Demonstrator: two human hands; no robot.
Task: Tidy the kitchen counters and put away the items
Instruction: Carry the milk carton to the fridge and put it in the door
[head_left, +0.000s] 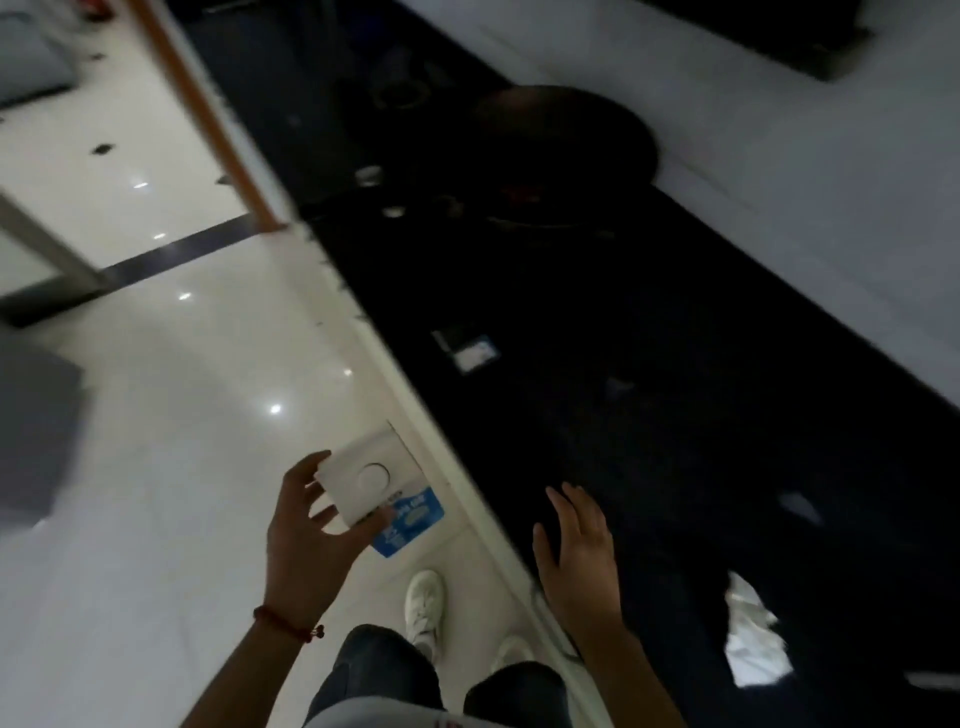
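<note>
My left hand (306, 535) grips a flat white box with a round mark on top and a blue label on its lower part (376, 486), held over the floor just left of the counter edge. My right hand (576, 551) hovers with fingers spread over the near end of the dark counter (597, 405), holding nothing. The picture is blurred and the counter is very dark.
A dark round pan (566, 140) sits on the stove area further along the counter. A small white-and-blue card (470, 351) lies mid-counter. Crumpled white paper (753, 639) lies at the near right. Glossy white floor (171, 415) spreads to the left; my feet show below.
</note>
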